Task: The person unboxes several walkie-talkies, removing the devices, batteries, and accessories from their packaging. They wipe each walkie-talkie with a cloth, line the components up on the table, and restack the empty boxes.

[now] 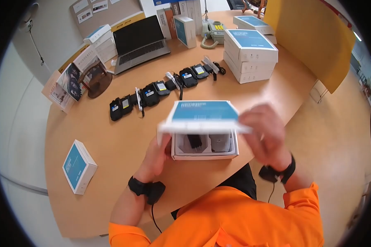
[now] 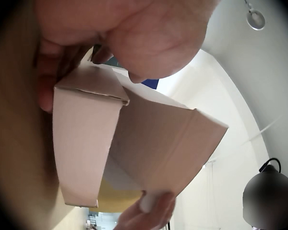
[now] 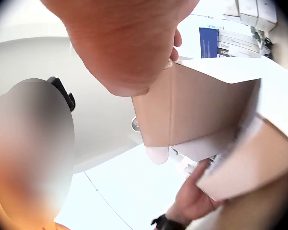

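Head view: one open box at table edge, steadied by left hand, fingers curled; one lid pinched above by right hand; two items inside.

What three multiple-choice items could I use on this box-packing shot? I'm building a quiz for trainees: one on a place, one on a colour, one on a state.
1. Where does the laptop stand?
A. at the far side of the table, behind the row of black devices
B. on the floor
C. on the stack of boxes

2. What colour is the top of the lid?
A. red
B. blue
C. green

3. How is the box in front of the person?
A. taped shut
B. crushed flat
C. open, lid held above it

Answers: 1 A, it sits open beyond the devices. 2 B, its panel is blue with a white edge. 3 C, the right hand holds the lid raised, the left hand holds the box, and its compartments show.
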The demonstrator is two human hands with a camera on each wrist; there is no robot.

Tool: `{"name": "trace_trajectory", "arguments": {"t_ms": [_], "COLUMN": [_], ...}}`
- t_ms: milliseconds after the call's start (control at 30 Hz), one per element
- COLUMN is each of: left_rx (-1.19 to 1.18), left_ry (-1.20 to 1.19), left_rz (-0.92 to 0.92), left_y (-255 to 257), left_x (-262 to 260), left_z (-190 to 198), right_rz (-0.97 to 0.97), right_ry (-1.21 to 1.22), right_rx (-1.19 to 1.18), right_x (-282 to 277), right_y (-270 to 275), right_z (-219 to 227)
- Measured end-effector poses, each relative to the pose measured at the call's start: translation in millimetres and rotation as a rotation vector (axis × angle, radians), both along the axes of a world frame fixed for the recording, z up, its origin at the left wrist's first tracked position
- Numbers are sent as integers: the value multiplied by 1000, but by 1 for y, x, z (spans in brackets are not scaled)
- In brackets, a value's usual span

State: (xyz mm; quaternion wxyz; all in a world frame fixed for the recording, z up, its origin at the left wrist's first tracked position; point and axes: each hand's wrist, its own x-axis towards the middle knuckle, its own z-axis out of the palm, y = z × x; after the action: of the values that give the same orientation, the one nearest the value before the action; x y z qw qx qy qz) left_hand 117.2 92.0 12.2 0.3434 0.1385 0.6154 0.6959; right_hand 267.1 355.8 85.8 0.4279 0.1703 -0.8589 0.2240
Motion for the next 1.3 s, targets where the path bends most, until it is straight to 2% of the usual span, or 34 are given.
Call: {"name": "trace_trajectory", "arguments": {"t_ms": [67, 133, 167, 267, 300, 400, 500, 567, 667, 767, 800, 867, 900, 1000, 1033, 1133, 1200, 1300], "left_rx": [4, -63, -86, -110, -89, -128, -159, -139, -105, -288, -302, -327, -362, -494, -702, -1025, -991, -911], "left_ry": [69, 138, 178, 279, 289, 338, 388, 387, 303, 451, 638, 1006, 1034, 1442, 1440, 1566, 1554, 1476], "left_rz": [-2, -5, -15, -42, -41, -32, -9, 29, -4, 16, 26, 46, -12, -402, -467, -605, -540, -403], "left_y": [3, 3, 2, 1, -1, -6, -3, 1, 8, 11, 14, 31, 45, 81, 95, 120, 121, 116], "left_x": [1, 5, 5, 2, 3, 2, 2, 1, -2, -19, -27, -37, -35, -49, -46, -56, -63, -64], "left_z": [-8, -4, -4, -9, -14, -23, -28, -31, -23, -17, -9, 33, 55, 56, 55, 35, 24, 29], "right_rz": [-89, -129, -85, -289, -123, -125, -78, -74, 8, 22, 7, 60, 90, 119, 122, 124, 125, 138], "right_ry": [-10, 168, 225, 44, -10, -313, -668, -699, -682, -644, -631, -577, -553, -561, -535, -495, -524, -531], "right_rx": [-183, -378, -407, -457, -541, -583, -594, -643, -766, -772, -751, -795, -816, -832, -846, -868, -862, -895], "right_x": [-19, -63, -86, -123, -129, -111, -104, -105, -115, -119, -120, -119, -118, -120, -120, -120, -119, -118], "right_y": [15, 30, 42, 56, 59, 48, 60, 63, 71, 79, 81, 79, 78, 83, 81, 80, 82, 80], "right_z": [14, 17, 19, 1, -18, -59, -98, -100, -103, -111, -114, -118, -119, -126, -126, -126, -128, -126]}}
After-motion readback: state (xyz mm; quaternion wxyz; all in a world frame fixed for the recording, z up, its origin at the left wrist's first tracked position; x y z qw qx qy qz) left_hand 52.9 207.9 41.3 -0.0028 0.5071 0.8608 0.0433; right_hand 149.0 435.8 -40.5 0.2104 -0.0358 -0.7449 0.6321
